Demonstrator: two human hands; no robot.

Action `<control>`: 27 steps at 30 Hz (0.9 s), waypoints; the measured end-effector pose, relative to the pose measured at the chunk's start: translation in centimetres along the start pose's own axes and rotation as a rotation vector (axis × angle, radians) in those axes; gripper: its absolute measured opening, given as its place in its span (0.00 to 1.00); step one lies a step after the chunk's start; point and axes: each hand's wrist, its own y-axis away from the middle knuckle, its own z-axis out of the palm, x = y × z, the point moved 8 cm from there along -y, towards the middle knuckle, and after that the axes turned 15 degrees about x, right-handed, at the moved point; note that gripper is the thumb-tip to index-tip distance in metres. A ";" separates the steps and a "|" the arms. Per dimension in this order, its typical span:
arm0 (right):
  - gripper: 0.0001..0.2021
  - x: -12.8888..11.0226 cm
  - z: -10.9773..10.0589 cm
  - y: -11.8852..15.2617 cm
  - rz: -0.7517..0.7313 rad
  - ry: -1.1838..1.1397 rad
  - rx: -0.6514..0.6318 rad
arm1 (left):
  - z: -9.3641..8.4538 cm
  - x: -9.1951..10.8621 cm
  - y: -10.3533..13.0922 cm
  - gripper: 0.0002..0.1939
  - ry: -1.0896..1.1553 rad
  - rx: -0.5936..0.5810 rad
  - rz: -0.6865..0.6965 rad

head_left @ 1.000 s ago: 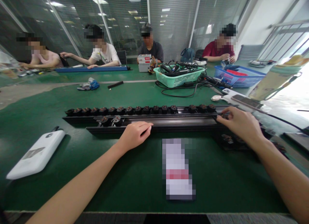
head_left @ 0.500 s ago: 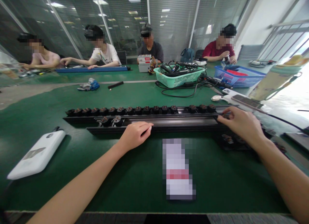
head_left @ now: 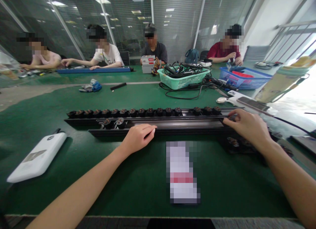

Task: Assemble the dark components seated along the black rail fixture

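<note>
Two long black channels lie side by side across the green table. Round black sockets line most of the far channel. The near channel carries two sockets near its left end and shows a bare metallic inside along its middle. My left hand rests closed on the near channel's front edge, fingers wrapped around it. At the right end of the channels my right hand is closed in a pinch; what lies between its fingertips is too small to make out. More black sockets sit below my right hand.
A phone-like blurred object lies in front, a white power bank at left. Beyond are a green basket of cables, a blue basket, a bottle and several people across the table.
</note>
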 end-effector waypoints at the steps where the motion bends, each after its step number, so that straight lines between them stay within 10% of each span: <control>1: 0.23 0.0 0.0 0.0 -0.004 0.001 0.002 | 0.0 0.0 0.0 0.14 0.002 0.000 0.001; 27: 0.26 0.7 0.2 -0.2 0.012 0.060 -0.010 | -0.2 0.1 0.0 0.13 -0.002 0.007 0.006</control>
